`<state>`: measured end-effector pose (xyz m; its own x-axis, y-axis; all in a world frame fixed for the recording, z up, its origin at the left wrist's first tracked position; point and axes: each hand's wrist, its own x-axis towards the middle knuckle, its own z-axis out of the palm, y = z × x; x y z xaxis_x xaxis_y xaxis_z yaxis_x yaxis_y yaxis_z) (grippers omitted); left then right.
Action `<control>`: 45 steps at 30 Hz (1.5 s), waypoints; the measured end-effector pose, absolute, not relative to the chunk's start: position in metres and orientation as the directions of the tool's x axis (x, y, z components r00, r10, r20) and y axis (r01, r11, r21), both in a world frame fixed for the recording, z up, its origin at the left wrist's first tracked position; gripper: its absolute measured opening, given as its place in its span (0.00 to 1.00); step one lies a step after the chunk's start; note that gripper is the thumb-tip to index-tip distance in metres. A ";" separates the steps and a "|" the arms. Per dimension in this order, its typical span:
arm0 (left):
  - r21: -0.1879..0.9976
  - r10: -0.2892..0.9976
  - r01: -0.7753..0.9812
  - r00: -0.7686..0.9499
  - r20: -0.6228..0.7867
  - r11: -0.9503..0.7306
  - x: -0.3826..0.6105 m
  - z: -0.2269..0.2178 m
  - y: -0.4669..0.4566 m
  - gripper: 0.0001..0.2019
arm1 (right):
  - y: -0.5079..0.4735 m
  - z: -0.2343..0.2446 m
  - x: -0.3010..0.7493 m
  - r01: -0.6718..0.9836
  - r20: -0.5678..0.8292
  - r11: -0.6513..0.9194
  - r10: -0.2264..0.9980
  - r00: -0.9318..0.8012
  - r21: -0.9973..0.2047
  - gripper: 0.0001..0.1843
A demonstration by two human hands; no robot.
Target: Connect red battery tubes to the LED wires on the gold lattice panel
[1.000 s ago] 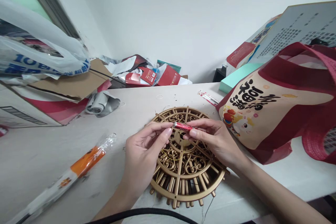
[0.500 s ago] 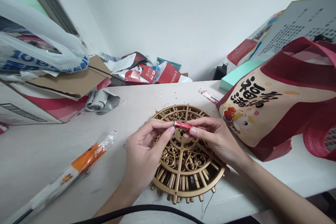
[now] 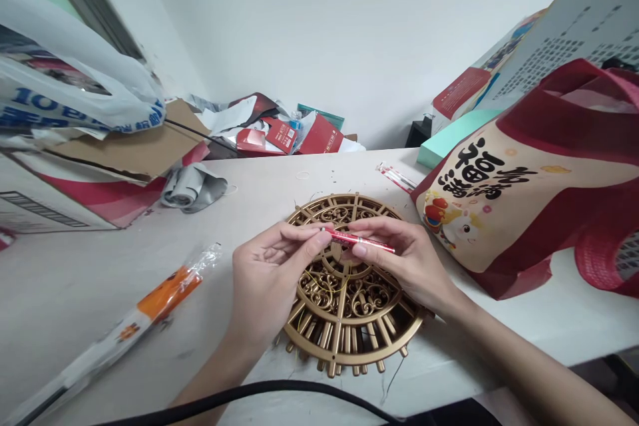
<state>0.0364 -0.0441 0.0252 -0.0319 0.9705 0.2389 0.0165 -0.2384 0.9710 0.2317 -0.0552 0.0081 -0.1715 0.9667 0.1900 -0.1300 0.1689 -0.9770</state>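
A slim red pen-like tube (image 3: 344,237) with pale lettering and a silvery band lies almost level between my hands. My left hand (image 3: 272,269) pinches its left end between thumb and fingers. The thumb and fingers of my right hand (image 3: 407,259) close around its middle, with the right end sticking out past the thumb. Below both hands, a round gold openwork piece (image 3: 335,339) with scroll patterns and short bars around its rim rests on the table. Thin yellow and dark wires trail over and beside it. The hands hide part of its centre.
A red and cream bag (image 3: 486,213) stands at right, near a small packet (image 3: 394,176). On the left lie an orange and white plastic-wrapped item (image 3: 167,293), a grey roll (image 3: 192,188) and a cardboard box (image 3: 74,193). A black cable (image 3: 269,386) crosses the front.
The red tube has shifted in my fingers: its left end is now more covered, and a longer part shows past my right thumb. The view has moved slightly.
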 end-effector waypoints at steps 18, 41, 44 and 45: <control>0.964 0.967 -0.194 -0.213 0.140 -0.182 0.014 0.017 -0.004 0.12 | -0.047 0.006 0.252 0.492 0.539 0.753 0.657 -0.527 -0.437 0.15; 0.967 0.973 -0.189 -0.184 0.138 -0.173 0.016 0.015 -0.006 0.11 | -0.052 0.012 0.248 0.502 0.376 0.743 0.661 -0.649 -0.442 0.10; 0.967 0.973 -0.185 -0.183 0.143 -0.176 0.016 0.014 -0.006 0.11 | -0.053 0.011 0.247 0.484 0.388 0.756 0.646 -0.657 -0.441 0.12; 0.967 0.973 -0.186 -0.180 0.143 -0.177 0.016 0.014 -0.006 0.11 | -0.052 0.011 0.247 0.481 0.392 0.760 0.642 -0.659 -0.437 0.12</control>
